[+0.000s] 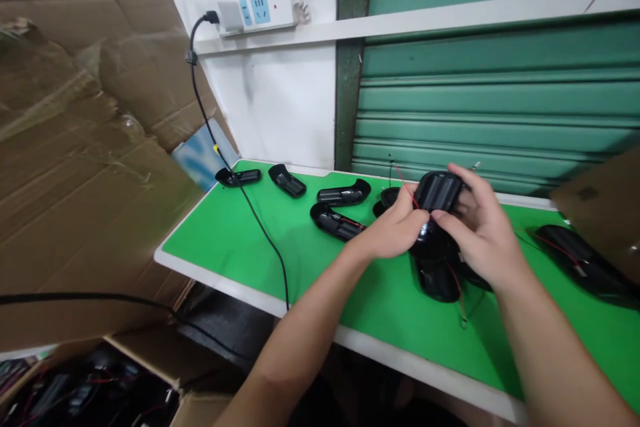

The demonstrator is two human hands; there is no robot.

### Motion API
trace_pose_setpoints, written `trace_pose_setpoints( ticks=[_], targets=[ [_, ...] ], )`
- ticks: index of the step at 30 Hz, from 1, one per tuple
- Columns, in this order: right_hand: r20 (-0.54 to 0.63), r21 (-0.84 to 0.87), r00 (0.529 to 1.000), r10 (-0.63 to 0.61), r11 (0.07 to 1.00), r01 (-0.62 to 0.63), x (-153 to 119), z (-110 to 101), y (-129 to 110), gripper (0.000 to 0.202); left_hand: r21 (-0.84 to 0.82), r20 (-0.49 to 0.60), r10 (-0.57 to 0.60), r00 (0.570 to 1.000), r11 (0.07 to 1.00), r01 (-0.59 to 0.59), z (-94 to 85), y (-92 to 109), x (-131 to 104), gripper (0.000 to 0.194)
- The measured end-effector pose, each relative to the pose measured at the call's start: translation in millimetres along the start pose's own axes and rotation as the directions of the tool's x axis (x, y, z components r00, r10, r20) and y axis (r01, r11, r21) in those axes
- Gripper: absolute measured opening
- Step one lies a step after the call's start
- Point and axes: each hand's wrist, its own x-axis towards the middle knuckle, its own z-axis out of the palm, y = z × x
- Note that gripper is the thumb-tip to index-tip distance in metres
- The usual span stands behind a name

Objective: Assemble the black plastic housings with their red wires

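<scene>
Both of my hands are closed around a black plastic housing (439, 192) with a ribbed, hollow upper part and a thin red wire, held above the green tabletop. My left hand (397, 230) grips its left side, the thumb against the shiny middle. Around the right side curls my right hand (483, 230), its thumb meeting the left one at the front. Just below, another black housing (437, 280) rests on the table, partly covered, near a red wire with a small metal end (463, 320). A further black part behind my left hand is mostly hidden.
Several similar black housings (344, 193) lie to the left on the green table (225, 233), more at the right (583, 260). A black cable (255, 213) hangs from the power strip (267, 7) across the table. Cardboard (100, 180) stands left; an open carton (145, 353) holds dark parts.
</scene>
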Motion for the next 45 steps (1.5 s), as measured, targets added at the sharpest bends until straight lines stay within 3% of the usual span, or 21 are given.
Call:
trace_pose_setpoints(
  ticks=[4, 12, 23, 41, 45],
  targets=[
    [0.063, -0.028, 0.998, -0.001, 1.0, 0.003, -0.9, -2.1, 1.3, 0.07, 0.058, 0.013, 0.009, 1.0, 0.998, -0.01, -0.9, -1.9, -1.1, 0.032],
    [0.156, 0.152, 0.969, 0.191, 0.965, -0.214, -1.2, -7.3, -14.2, 0.068, 0.111, 0.067, 0.074, 0.995, 0.991, -0.081, -2.7, -5.3, -0.4, 0.03],
    [0.212, 0.231, 0.951, 0.224, 0.934, -0.271, 0.0, -8.8, -19.0, 0.064, 0.128, 0.132, 0.089, 0.987, 0.986, -0.106, -5.6, -4.4, 1.2, 0.038],
    [0.133, 0.264, 0.967, 0.217, 0.933, -0.246, 0.2, 0.5, -21.1, 0.06, 0.173, 0.093, 0.117, 0.989, 0.976, -0.131, 1.8, -6.8, 0.2, 0.027],
    [0.13, 0.264, 0.965, 0.226, 0.931, -0.253, 0.9, -1.7, -20.8, 0.06, 0.152, 0.093, 0.122, 0.988, 0.979, -0.135, 1.0, -6.1, 0.9, 0.032]
  ],
)
